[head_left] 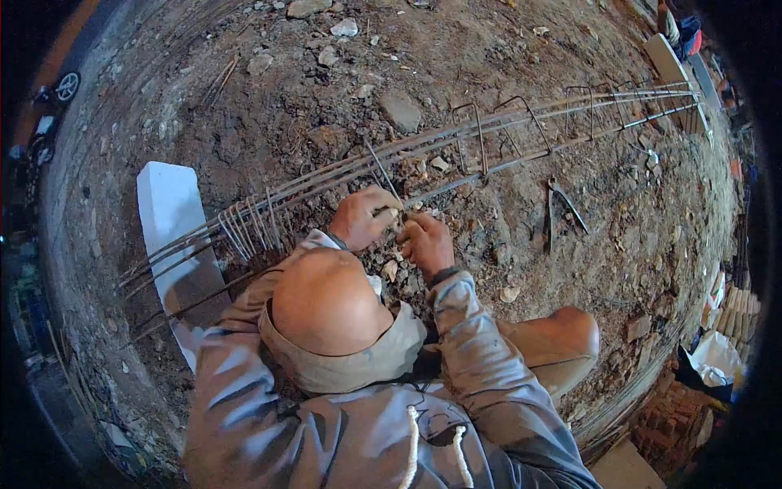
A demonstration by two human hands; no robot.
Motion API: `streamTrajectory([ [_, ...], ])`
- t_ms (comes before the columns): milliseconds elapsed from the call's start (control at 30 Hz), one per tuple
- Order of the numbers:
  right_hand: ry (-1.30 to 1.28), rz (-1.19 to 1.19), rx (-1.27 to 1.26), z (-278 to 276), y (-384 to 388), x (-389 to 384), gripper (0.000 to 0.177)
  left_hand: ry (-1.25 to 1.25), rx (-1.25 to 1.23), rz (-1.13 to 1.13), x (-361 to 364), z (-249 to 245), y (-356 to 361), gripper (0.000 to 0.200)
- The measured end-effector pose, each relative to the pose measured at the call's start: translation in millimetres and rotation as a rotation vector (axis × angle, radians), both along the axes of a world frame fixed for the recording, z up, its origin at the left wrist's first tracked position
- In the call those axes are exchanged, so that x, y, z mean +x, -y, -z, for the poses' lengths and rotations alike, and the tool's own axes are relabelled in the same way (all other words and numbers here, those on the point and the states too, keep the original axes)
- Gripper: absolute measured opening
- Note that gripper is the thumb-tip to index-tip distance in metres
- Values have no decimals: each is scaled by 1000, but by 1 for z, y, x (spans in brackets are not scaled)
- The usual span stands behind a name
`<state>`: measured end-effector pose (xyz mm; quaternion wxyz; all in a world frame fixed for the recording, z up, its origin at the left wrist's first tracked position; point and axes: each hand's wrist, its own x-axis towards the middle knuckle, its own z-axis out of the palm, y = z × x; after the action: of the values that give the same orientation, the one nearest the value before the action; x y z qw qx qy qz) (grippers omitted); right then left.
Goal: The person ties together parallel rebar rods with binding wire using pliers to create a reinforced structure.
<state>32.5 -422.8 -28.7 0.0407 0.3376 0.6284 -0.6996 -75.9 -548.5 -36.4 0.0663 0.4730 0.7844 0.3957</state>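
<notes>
A long cage of thin steel rebar runs diagonally above the ground. Both hands meet at its lower bar. My left hand is closed, its fingertips at the lower end of a steel stirrup that crosses the bars. My right hand pinches close beside it at the same joint; whatever lies between those fingers is too small to make out. Several loose stirrups hang bunched to the left. Farther right, spaced stirrups stand along the bars. A pair of pincers lies on the soil, right of my right hand.
A white block supports the bars' left end, and a pale block their right end. Stones, including a larger rock, litter the rough soil. Bricks and a white sack are at lower right. My bent knee is below the pincers.
</notes>
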Motion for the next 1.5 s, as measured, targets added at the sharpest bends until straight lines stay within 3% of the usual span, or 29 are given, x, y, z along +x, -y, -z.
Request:
streamTrajectory([
  [67,85,-41,67,-6,1,9,22,552,-93,-212,-2,0,-1,18],
  [100,42,-59,233,5,4,15,21,761,47,-226,-3,6,-4,31],
  [133,53,-66,232,13,8,23,21,772,48,-231,-5,13,-5,31],
  [233,73,-172,799,-4,23,27,21,1001,-341,-176,-12,5,-15,40],
  [267,76,-168,805,-7,27,24,21,1001,-338,-170,-12,-5,-17,40],
  [333,196,-500,924,-12,32,15,15,718,-353,-148,-13,-15,-18,48],
  [400,180,-622,898,-39,22,-12,12,667,-345,-129,-18,17,-11,53],
  [467,-6,-830,1017,-57,0,-39,17,540,-219,-53,-26,49,-11,29],
  [500,17,-812,1029,-57,-10,-46,17,764,87,-8,-20,52,-6,23],
  [533,20,-720,1043,-56,-19,-51,18,772,72,5,-16,19,-10,19],
  [600,51,-618,1073,-49,-34,-45,19,775,-257,-121,-19,16,-15,26],
  [667,17,-293,837,-5,-47,-29,24,761,-216,-127,-15,12,-15,37],
  [700,49,-589,949,50,-59,-16,24,638,-286,-157,-16,24,-14,44],
  [733,369,-473,184,18,-54,-13,23,655,-317,-120,-16,7,-16,44],
  [767,332,-412,83,42,-45,4,20,612,-250,-117,-17,24,-13,44],
  [800,-503,-399,265,75,-31,24,18,571,-186,-112,-15,42,-11,44],
  [833,129,-595,-273,83,-34,20,22,599,-267,-130,-15,31,-14,44],
  [867,133,-580,-282,86,-40,22,22,628,-354,-147,-14,11,-15,44],
  [967,-109,-813,-76,87,-69,20,28,628,-279,-147,-10,-3,-22,42],
  [1000,-43,-955,385,92,-101,18,30,579,-291,-169,-11,-1,-21,42],
  [1033,165,-828,112,90,-139,20,31,548,-255,-188,-10,3,-20,39],
  [1100,575,-503,862,93,-214,29,32,569,-305,-227,-11,-2,-18,38],
  [1200,623,-178,1174,103,-304,75,60,567,-260,-263,-10,-24,-9,35],
  [1233,743,-241,1151,83,-318,78,71,514,-345,-272,-17,-38,-2,35],
  [1300,744,-277,1261,126,-361,104,107,362,-527,-261,-34,-74,11,39],
  [1333,935,-426,1122,105,-358,100,116,353,-558,-307,-40,-94,14,39],
  [1400,916,-463,1161,118,-360,97,110,702,-760,-271,-51,-127,21,48],
  [1467,833,-570,1206,148,-367,108,89,748,-834,-299,-47,-136,26,53],
  [1500,794,-675,1226,167,-376,115,77,929,-903,-314,-39,-135,23,54],
])
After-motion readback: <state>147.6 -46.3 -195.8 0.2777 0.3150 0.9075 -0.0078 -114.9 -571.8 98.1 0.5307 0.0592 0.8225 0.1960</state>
